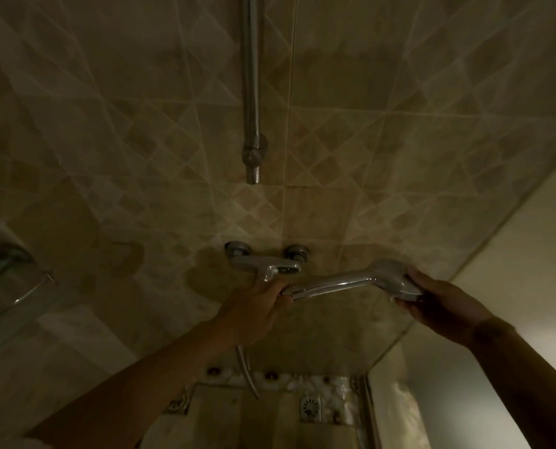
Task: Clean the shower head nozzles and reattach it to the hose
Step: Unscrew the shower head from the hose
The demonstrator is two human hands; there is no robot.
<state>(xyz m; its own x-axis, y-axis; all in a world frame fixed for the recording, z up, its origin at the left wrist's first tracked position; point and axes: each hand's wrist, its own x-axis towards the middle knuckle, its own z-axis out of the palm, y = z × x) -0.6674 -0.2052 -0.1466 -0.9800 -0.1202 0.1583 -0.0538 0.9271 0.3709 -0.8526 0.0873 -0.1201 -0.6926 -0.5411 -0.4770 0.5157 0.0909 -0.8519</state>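
Observation:
A chrome shower head point(344, 281) lies level in front of the tiled wall, handle to the left and round head to the right. My left hand point(259, 306) grips the handle's end, where the hose joins. The hose point(247, 371) hangs down below that hand; the joint itself is hidden in my fingers. My right hand point(438, 301) holds the round head from the right and below, with the nozzle face turned away from me.
A chrome mixer tap point(267, 262) sits on the wall just behind my left hand. A vertical chrome rail point(250, 92) runs up the wall above. A floor drain point(310, 408) lies below. A glass panel edge point(370, 409) stands at the right.

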